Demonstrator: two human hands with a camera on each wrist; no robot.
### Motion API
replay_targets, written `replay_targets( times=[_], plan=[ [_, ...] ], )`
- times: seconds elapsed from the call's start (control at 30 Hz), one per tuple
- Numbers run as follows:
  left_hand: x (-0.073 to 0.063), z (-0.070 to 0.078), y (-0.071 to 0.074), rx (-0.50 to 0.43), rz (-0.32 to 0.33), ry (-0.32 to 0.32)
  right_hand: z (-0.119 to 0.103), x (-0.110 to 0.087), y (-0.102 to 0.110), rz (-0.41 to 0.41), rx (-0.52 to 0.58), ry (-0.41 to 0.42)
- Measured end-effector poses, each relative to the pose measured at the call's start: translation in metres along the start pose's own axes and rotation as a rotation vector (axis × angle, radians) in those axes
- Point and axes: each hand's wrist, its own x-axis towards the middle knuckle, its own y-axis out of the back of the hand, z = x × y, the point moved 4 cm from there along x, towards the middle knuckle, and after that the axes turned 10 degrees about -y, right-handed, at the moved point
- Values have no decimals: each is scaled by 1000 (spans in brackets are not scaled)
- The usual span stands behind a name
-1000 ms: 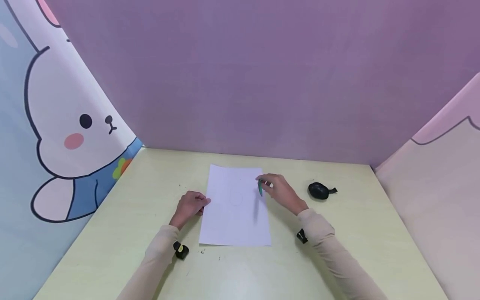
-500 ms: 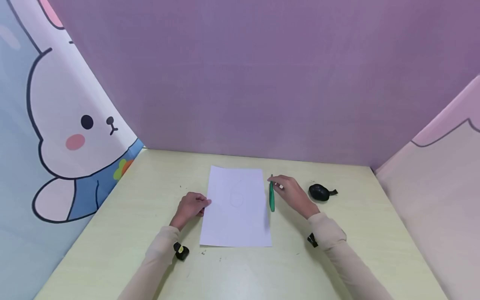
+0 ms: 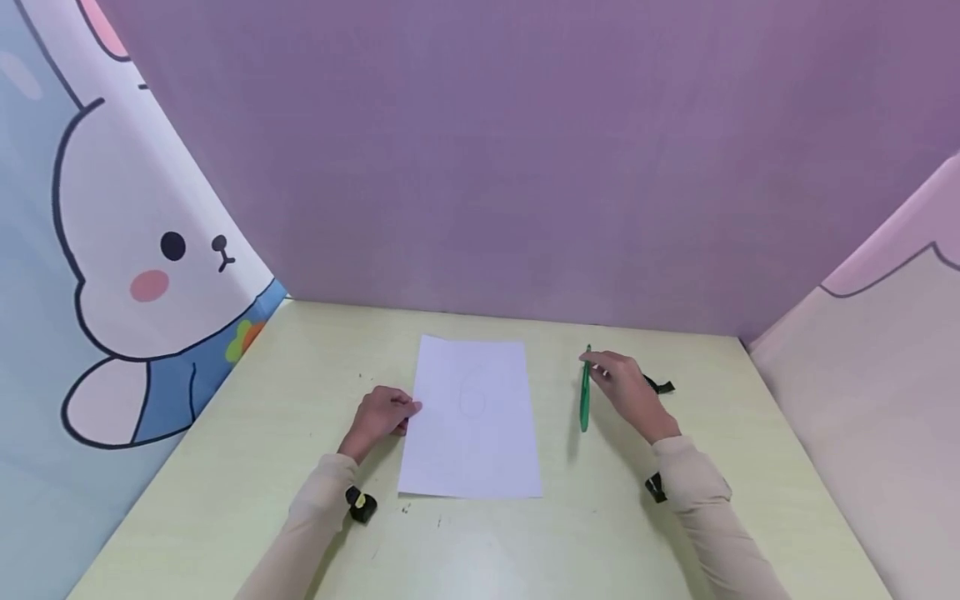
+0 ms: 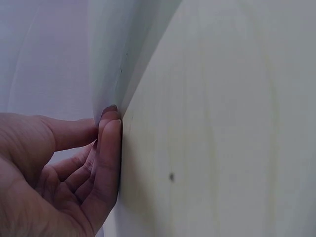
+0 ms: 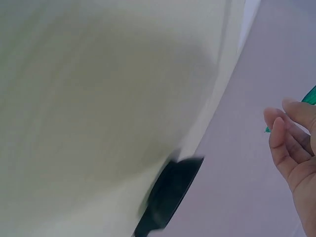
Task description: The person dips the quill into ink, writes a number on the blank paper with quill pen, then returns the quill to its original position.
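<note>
A white sheet of paper point(image 3: 480, 458) lies on the table with a faint rounded outline point(image 3: 472, 404) drawn in its middle. My left hand point(image 3: 381, 412) pinches the sheet's left edge; in the left wrist view the thumb and fingertips of that left hand point(image 4: 74, 168) meet at the paper point(image 4: 111, 54), which lifts off the tabletop there. Right of the sheet, above the table, my right hand point(image 3: 626, 387) pinches a green pen point(image 3: 585, 400) near its upper end, and the pen hangs almost upright. Only short bits of the pen point(image 5: 310, 96) show past the right hand point(image 5: 296, 143) in the right wrist view.
A black rounded object with a strap point(image 3: 662, 387) sits behind my right hand, mostly hidden; the right wrist view shows its dark body point(image 5: 170, 192). The pale table point(image 3: 465, 550) ends at a purple backdrop point(image 3: 510, 167). Printed panels stand on both sides.
My right hand has moved right with the pen, from over the paper's right edge to beyond it, now covering much of the black object. The left hand stays on the paper's edge.
</note>
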Motion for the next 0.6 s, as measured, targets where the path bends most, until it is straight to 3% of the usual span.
replay_targets(
  times=[0.3, 0.6],
  plan=[
    [-1, 1, 1, 22, 5, 1, 19, -18, 20, 41, -69, -6],
    [-1, 1, 2, 14, -2, 0, 22, -21, 21, 62, -84, 18]
  ],
)
